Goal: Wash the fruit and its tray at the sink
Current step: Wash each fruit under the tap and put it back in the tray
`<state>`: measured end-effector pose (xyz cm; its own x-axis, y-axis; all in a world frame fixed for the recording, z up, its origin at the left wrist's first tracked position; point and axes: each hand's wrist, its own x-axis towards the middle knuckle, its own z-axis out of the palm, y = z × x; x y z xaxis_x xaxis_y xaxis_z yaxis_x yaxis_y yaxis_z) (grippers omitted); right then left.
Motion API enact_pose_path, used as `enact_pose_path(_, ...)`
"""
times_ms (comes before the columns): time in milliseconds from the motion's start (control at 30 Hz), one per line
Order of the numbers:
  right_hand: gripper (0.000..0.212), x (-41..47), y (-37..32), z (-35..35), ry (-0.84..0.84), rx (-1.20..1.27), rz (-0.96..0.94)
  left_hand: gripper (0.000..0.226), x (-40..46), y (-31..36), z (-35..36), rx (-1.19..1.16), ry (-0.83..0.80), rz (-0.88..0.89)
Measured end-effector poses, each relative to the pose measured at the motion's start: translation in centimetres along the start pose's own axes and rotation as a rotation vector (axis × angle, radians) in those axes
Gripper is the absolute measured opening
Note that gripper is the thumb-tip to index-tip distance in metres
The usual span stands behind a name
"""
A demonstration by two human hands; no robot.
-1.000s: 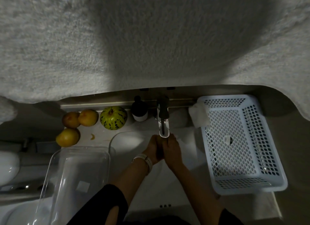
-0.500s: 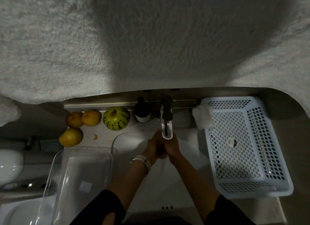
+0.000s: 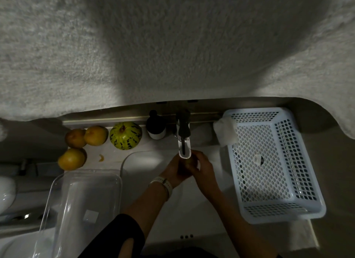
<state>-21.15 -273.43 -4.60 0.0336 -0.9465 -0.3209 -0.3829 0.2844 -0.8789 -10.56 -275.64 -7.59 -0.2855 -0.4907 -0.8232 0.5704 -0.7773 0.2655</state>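
Note:
My left hand (image 3: pixel 175 169), with a white watch at the wrist, and my right hand (image 3: pixel 204 168) are cupped together over the sink (image 3: pixel 138 161), right under the faucet spout (image 3: pixel 184 148). Between them they hold a small yellow-brown fruit (image 3: pixel 190 162), mostly hidden by my fingers. Three yellow fruits (image 3: pixel 72 158) (image 3: pixel 75 138) (image 3: pixel 95 135) and a green striped melon (image 3: pixel 125 135) lie on the counter at the back left. A clear glass tray (image 3: pixel 57 182) stands left of the sink.
A white perforated basket (image 3: pixel 284 213) stands right of the sink, with a white cloth (image 3: pixel 223 131) at its back corner. A dark bottle (image 3: pixel 156 127) is next to the faucet. A small orange scrap (image 3: pixel 101 157) lies by the fruits. A pale fuzzy surface fills the upper view.
Both hands stay under the spout. My right fingers have spread over the top of the fruit. The view has shifted slightly.

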Motion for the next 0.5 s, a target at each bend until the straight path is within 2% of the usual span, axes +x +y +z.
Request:
enact_pose_path(133,0.031,-0.4,-1.4,-0.7,0.038,0.095,-0.050,0.027,-0.6,-0.1,-0.6,-0.100,0.028,0.014)
enact_pose_path(233,0.029,-0.1,-3.1,-0.9,0.155,0.107,-0.101,0.030,-1.1,0.2,-0.3,-0.045,0.046,-0.003)
enact_pose_path(300,0.031,0.2,-4.7,-0.8,0.169,0.106,-0.181,0.023,-1.5,0.6,0.0,0.003,0.051,-0.003)
enact_pose_path(433,0.057,1.4,-7.1,-0.2,0.053,-0.051,-0.289,0.019,-1.8,1.1,-0.1,0.040,-0.081,0.024)
enact_pose_path(500,0.053,2.1,-7.7,0.1,0.083,-0.184,-0.321,0.020,-2.3,1.4,-0.3,-0.032,-0.180,-0.005)
